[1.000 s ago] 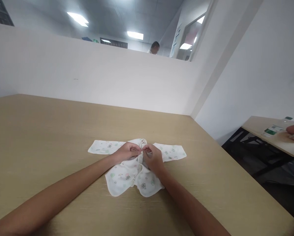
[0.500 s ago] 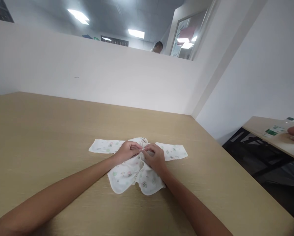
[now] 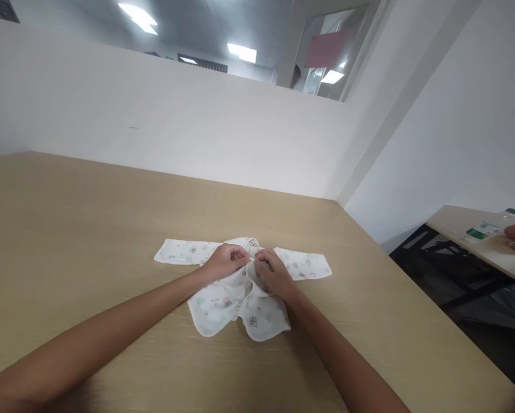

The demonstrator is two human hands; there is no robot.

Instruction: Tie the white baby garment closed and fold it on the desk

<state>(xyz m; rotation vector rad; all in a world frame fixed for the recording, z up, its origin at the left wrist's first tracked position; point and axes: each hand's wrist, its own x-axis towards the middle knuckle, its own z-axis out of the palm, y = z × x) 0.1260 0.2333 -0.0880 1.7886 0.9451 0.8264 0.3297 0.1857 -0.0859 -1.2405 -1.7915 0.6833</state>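
Lower centre of frame, printed shirt [image 3: 217,304] lies on table [image 3: 89,218], L hand [image 3: 227,262] & R hand [image 3: 276,272] seemingly pinching its front edges (blurry). Prob. light, soft, floppy; best held at seams.

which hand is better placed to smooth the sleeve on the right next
Probably the right hand: it is beside that sleeve, while the left hand is across the shirt, by the opposite sleeve.
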